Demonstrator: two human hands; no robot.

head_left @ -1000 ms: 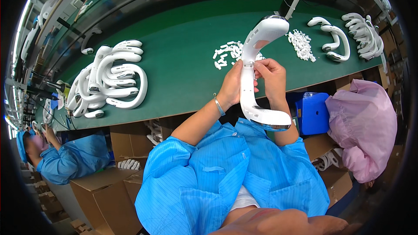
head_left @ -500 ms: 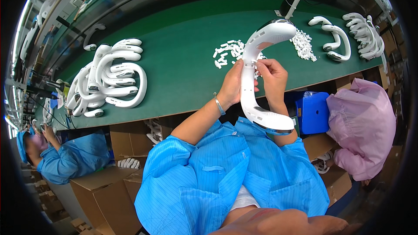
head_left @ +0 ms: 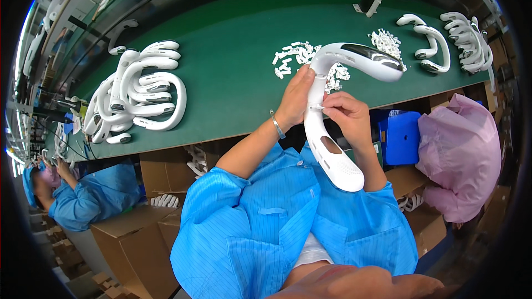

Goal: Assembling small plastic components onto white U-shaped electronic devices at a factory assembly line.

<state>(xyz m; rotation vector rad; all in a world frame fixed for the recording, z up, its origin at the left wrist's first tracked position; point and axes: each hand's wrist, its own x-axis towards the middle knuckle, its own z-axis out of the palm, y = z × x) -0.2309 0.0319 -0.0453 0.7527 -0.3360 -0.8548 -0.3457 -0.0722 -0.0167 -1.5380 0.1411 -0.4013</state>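
Note:
A white curved neck fan (head_left: 319, 133) is held up in front of my chest, over the table's near edge. My left hand (head_left: 295, 99) is closed round its middle section from the left. The fan's upper arm bends right and shows a glossy dark panel; its lower arm has an opening and fine perforations. At the lower joint, the fingertips of my right hand (head_left: 350, 117) pinch a small white plastic piece (head_left: 317, 107) against the fan. Loose white pieces (head_left: 298, 54) are scattered behind the fan, and another heap of white pieces (head_left: 386, 43) lies farther right.
Neck fans pile up (head_left: 138, 91) at the left of the green table (head_left: 233, 66); more fans (head_left: 432, 50) lie at the right. A blue bin (head_left: 402, 138) and a co-worker in pink (head_left: 460, 155) are to my right. Cardboard boxes (head_left: 133, 243) and a co-worker in blue (head_left: 94, 194) are left.
The fan has turned in my hands, its upper arm now lower and reaching farther right. My right fingers have moved down from the upper joint to the lower joint.

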